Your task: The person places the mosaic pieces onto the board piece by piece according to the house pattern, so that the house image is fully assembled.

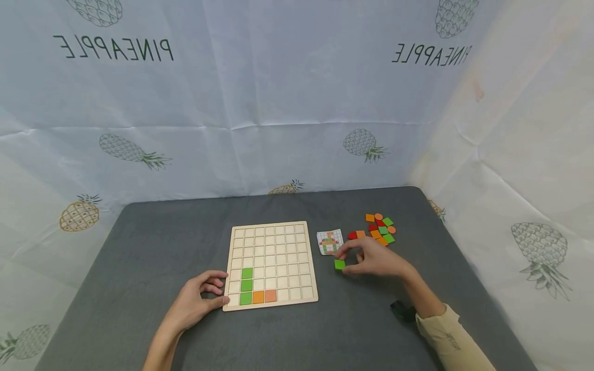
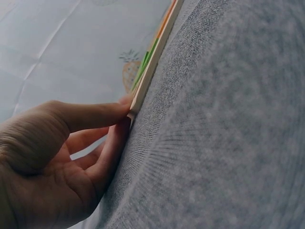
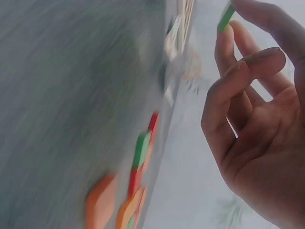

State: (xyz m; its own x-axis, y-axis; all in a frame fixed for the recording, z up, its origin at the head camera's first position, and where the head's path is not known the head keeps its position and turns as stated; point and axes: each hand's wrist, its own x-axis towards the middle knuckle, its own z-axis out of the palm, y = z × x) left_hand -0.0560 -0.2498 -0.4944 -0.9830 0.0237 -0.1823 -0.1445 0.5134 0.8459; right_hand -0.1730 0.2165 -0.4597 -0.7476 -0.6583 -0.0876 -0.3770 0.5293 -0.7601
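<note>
A square wooden grid board (image 1: 283, 257) lies on the dark table, its edge also showing in the left wrist view. Three green tiles (image 1: 246, 285) stand in a column near its lower left; an orange tile (image 1: 258, 297) and a paler orange one (image 1: 270, 296) continue the bottom row. My left hand (image 1: 195, 301) holds the board's lower left edge between thumb and fingers. Between thumb and fingertips of my right hand (image 1: 376, 259) is a green square tile (image 1: 340, 265), right of the board. The right wrist view shows that green tile (image 3: 226, 18) pinched above the table.
A small pattern card (image 1: 327, 237) lies between the board and a loose pile of red, orange and green tiles (image 1: 382, 230), some of them round. A black object (image 1: 402, 311) sits by the right wrist. White pineapple-print cloth (image 1: 260, 93) hangs behind the table.
</note>
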